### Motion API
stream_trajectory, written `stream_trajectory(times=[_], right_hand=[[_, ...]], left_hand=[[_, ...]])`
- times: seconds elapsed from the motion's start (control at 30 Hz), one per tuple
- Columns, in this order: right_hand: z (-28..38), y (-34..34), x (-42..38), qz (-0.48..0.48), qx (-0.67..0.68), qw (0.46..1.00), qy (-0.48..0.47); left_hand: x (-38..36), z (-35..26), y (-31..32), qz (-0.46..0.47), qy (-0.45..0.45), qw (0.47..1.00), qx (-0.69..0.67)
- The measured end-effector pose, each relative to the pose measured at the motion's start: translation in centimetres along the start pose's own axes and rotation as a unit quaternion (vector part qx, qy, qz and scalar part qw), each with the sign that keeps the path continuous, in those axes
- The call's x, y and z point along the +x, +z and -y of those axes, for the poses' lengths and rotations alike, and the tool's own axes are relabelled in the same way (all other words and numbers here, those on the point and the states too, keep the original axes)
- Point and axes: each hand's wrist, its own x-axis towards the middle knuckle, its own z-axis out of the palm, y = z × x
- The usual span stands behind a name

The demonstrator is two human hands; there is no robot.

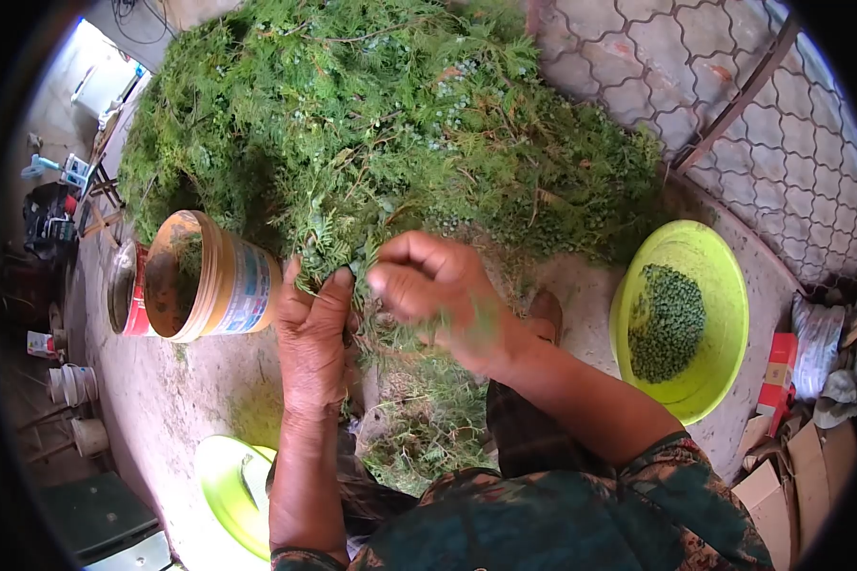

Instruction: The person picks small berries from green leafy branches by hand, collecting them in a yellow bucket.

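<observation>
My left hand (312,347) is closed around a leafy cypress sprig (328,238), with thumb and forefinger pressed together. Just to its right, close to the sprig, is my right hand (443,285), its thumb and fingers curled in; what they hold, if anything, is hidden. Blurred green foliage (484,319) shows over the right palm and wrist. Beyond both hands rises a large heap of cypress branches (371,105) dotted with small bluish-green cones. A lime-green basin (724,357) at the right contains many small green cones (671,324).
An orange-rimmed bucket (221,276) leans at left beside a red bucket (129,290). Another lime-green basin (221,495) lies lower left. Loose clippings (424,423) lie between my legs. Wire mesh (762,124) stands at upper right; cardboard (767,495) is at lower right.
</observation>
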Motion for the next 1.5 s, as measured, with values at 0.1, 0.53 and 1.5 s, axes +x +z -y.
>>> stream_trajectory(times=[0.1,0.53,1.5], right_hand=[[-1.2,-1.1,0.4,0.029,-0.422,0.875,-0.236],[2.6,-2.1,-0.3,0.036,0.197,0.980,-0.011],[2.9,-0.1,0.1,0.041,0.021,0.994,-0.100]], left_hand=[[0.1,-0.8,0.6,-0.016,-0.009,1.000,-0.014],[-0.2,-0.4,0.5,-0.051,0.051,0.997,0.020],[-0.4,-0.8,0.8,-0.047,0.042,0.996,0.065]])
